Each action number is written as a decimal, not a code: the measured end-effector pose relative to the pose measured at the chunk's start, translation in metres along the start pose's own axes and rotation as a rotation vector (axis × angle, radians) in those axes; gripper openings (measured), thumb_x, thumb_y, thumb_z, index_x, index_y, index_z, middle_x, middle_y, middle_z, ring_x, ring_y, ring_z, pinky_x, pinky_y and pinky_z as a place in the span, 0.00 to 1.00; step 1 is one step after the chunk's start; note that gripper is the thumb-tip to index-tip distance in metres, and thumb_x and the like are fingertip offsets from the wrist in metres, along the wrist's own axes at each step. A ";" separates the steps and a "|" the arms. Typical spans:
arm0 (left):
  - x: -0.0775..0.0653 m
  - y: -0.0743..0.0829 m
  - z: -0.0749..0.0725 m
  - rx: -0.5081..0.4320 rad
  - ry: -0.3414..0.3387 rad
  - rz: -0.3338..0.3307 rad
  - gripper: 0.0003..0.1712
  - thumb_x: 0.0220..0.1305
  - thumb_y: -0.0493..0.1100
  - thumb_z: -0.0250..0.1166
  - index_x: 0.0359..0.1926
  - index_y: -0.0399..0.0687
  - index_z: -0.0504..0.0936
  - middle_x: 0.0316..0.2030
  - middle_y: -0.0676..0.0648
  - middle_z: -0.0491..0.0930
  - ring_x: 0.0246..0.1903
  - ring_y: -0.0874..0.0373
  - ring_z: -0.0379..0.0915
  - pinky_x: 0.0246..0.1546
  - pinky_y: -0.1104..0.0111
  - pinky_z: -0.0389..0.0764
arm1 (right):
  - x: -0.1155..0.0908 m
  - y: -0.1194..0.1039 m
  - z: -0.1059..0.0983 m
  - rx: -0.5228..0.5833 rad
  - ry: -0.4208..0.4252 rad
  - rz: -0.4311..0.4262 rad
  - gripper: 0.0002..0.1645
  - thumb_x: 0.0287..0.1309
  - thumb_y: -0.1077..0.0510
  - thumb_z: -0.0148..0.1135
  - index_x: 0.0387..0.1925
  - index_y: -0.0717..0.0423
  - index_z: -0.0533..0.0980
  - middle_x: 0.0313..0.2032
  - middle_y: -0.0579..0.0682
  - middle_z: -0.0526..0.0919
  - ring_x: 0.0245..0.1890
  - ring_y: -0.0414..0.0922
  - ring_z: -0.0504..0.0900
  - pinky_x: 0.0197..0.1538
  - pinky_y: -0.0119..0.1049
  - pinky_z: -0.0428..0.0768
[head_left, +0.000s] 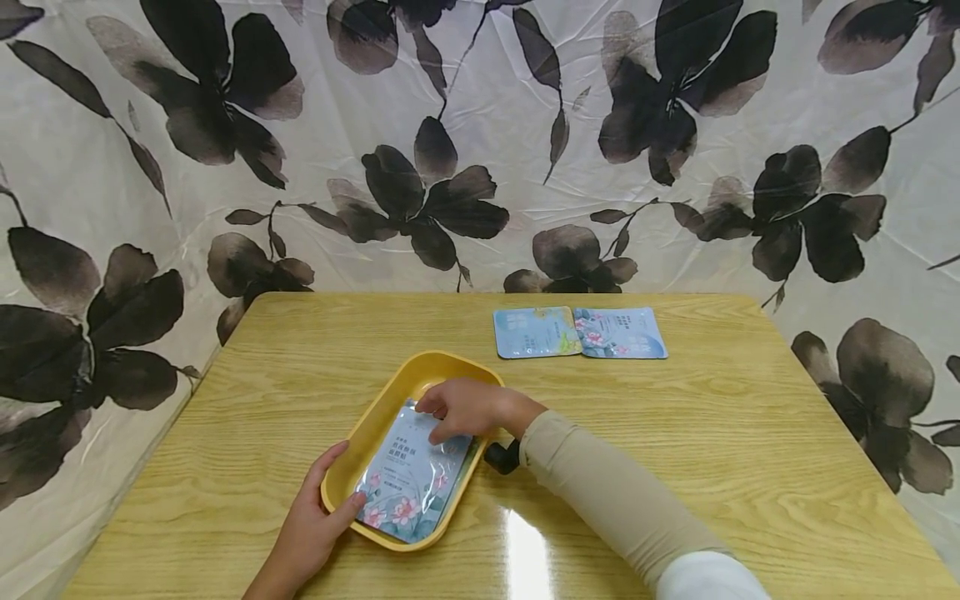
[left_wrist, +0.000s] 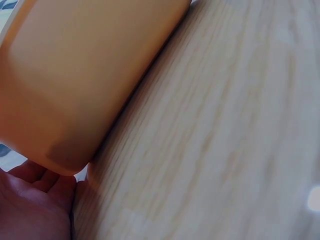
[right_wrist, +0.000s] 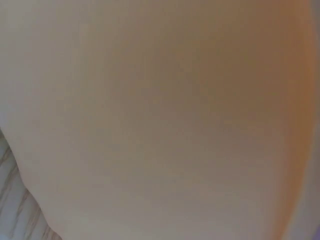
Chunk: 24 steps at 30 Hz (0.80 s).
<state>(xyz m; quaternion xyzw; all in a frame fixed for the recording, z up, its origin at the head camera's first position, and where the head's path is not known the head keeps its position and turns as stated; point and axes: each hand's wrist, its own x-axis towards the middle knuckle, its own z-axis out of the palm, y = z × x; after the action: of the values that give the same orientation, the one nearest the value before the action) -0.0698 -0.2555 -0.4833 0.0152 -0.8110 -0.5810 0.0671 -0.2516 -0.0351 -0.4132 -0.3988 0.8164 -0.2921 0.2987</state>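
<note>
A yellow plastic basket [head_left: 348, 433] sits tilted at an angle on the wooden table. My left hand [head_left: 311, 508] grips its near left corner, thumb over the rim and fingers along the outside; in the left wrist view those fingers [left_wrist: 52, 182] lie against the outer wall. Inside the basket lies a light blue face-mask packet [head_left: 408, 475] with pink flowers, other packets showing at its right edge. Over the packet's upper end is my right hand [head_left: 472, 406], thumb and forefinger apart above its face; the other fingers are hidden. A blurred basket wall [right_wrist: 150, 125] fills the right wrist view.
Two blue packets lie side by side at the table's back, one with a yellow-green print [head_left: 536, 332], the other with pink flowers [head_left: 621, 333]. A small black object [head_left: 501, 458] shows beside my right wrist. A flowered cloth [head_left: 465, 100] hangs behind the table [head_left: 675, 467].
</note>
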 end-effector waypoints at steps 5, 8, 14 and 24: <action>0.000 -0.001 0.000 -0.018 -0.004 -0.002 0.39 0.67 0.32 0.65 0.73 0.40 0.58 0.66 0.29 0.60 0.51 0.70 0.70 0.47 0.79 0.75 | 0.000 0.000 0.002 0.002 0.007 -0.010 0.29 0.59 0.59 0.71 0.61 0.58 0.77 0.57 0.49 0.81 0.55 0.44 0.78 0.58 0.30 0.73; 0.000 -0.002 0.000 -0.022 -0.011 -0.001 0.39 0.67 0.32 0.65 0.74 0.39 0.57 0.66 0.29 0.60 0.51 0.69 0.71 0.47 0.79 0.76 | -0.001 -0.001 0.002 0.016 0.015 -0.013 0.28 0.60 0.59 0.71 0.62 0.57 0.77 0.57 0.48 0.80 0.56 0.44 0.77 0.58 0.30 0.73; 0.001 -0.002 0.000 -0.041 -0.014 -0.012 0.39 0.67 0.32 0.65 0.74 0.40 0.57 0.65 0.29 0.61 0.49 0.68 0.73 0.46 0.78 0.77 | -0.001 0.000 0.002 0.068 0.049 0.000 0.25 0.60 0.58 0.71 0.59 0.53 0.79 0.53 0.45 0.81 0.53 0.42 0.77 0.54 0.30 0.75; 0.000 -0.002 0.000 -0.069 -0.017 0.008 0.38 0.67 0.29 0.63 0.74 0.38 0.56 0.61 0.29 0.64 0.48 0.67 0.74 0.44 0.77 0.78 | -0.003 -0.002 0.000 0.090 0.027 -0.071 0.26 0.60 0.60 0.71 0.60 0.53 0.78 0.44 0.42 0.80 0.38 0.40 0.73 0.43 0.29 0.73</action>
<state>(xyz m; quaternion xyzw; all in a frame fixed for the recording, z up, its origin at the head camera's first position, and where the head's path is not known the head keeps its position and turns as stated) -0.0703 -0.2558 -0.4849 0.0048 -0.7912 -0.6083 0.0627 -0.2492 -0.0333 -0.4111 -0.4098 0.7916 -0.3443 0.2947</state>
